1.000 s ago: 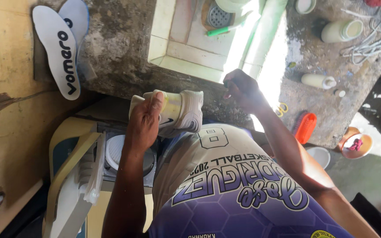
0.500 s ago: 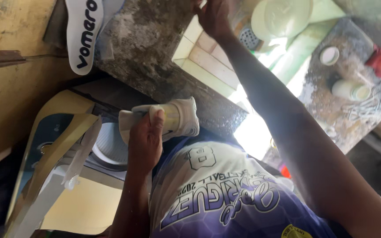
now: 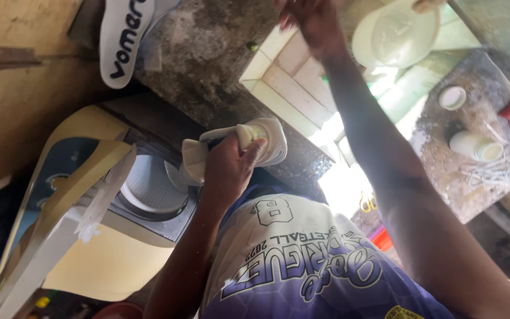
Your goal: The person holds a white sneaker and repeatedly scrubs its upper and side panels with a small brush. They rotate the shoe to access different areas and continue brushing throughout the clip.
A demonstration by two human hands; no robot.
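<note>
shoe (image 3: 249, 145), white and pale cream, sits clamped in our left hand (image 3: 228, 171) above the rough concrete tabletop (image 3: 208, 65), beside the tiled sink (image 3: 284, 77). we judge this the washing step; next calls for something from the sink. our right hand (image 3: 311, 18) reaches there, its grip cut off at the edge, so we cannot tell. an insole (image 3: 122, 38) lies nearby.

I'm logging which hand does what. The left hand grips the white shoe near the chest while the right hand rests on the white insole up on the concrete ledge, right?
Not quite. In the head view the right hand reaches over the tiled basin, beside a round white lid, well apart from the white insole. The left hand does grip the white shoe.
</note>
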